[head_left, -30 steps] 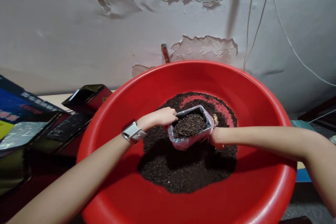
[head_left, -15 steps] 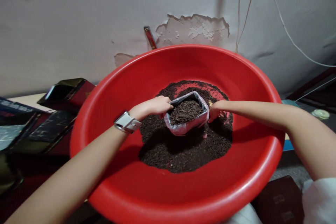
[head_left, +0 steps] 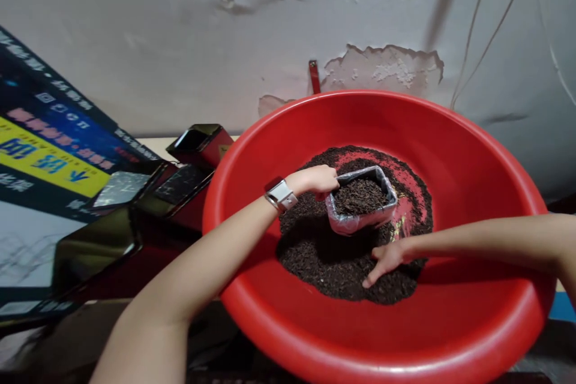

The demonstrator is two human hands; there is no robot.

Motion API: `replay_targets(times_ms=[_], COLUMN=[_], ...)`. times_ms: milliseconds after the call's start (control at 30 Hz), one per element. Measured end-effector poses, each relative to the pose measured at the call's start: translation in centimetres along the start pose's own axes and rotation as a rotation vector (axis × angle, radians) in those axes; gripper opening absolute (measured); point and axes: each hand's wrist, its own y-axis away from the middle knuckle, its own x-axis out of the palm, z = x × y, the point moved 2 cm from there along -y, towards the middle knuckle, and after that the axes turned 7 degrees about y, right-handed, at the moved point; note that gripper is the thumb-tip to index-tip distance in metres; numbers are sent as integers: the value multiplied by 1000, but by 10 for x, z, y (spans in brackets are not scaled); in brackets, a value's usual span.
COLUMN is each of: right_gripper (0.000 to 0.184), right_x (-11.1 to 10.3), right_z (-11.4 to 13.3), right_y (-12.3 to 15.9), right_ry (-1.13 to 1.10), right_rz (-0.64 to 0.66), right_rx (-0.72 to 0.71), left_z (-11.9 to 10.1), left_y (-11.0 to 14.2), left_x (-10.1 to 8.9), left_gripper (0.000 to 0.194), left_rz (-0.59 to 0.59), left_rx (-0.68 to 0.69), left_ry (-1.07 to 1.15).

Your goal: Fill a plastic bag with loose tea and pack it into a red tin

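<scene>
A big red plastic basin (head_left: 472, 156) holds a heap of dark loose tea leaves (head_left: 333, 264). On the heap stands a small clear plastic bag (head_left: 360, 219) filled with the same leaves, its mouth open. My left hand (head_left: 315, 180), with a white watch at the wrist, pinches the bag's left rim. My right hand (head_left: 382, 261) lies on the leaves in front of the bag, fingers stretched out and touching the heap, holding nothing.
Dark red and black boxes (head_left: 148, 204) lie stacked left of the basin. A blue and yellow printed carton (head_left: 45, 144) leans further left. Behind is a peeling white wall (head_left: 382, 69) with thin cables (head_left: 486, 30) hanging at the right.
My right hand has let go of the bag's right side and moved down onto the leaves in front of it. My left hand keeps its hold. The view has swung left.
</scene>
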Motion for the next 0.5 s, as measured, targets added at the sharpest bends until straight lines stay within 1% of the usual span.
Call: replay_targets(times_ms=[33,67,133,200,267,333,400,500], right_gripper=[81,76,60,48,47,51,50,37], right_x=[2,3,1,-2,-5,-9,-16,-32], right_z=[1,3,13,29,49,68,84,99], right_y=[0,0,5,15,29,46,66,97], right_ry=[14,52,172,303,400,470,485,403], right_rz=[-36,-88,-146,-171,-201,-271,-347,-440], right_rx=[1,-5,-51,-135,-249,-363,-468,-643], left_z=[1,1,1,1,1,1,1,-1], left_y=[-1,-1,0,2,3,4,4,4], left_x=[0,0,0,-1,-1,-1,-2,-4], left_gripper=[36,36,35,35,33,31,30,29], left_rz=[-2,-3,-7,-10,-11,-12,-23,-36], left_rx=[0,0,2,1,-7,-10,-7,-24], left_ry=[6,11,25,53,89,106,94,53])
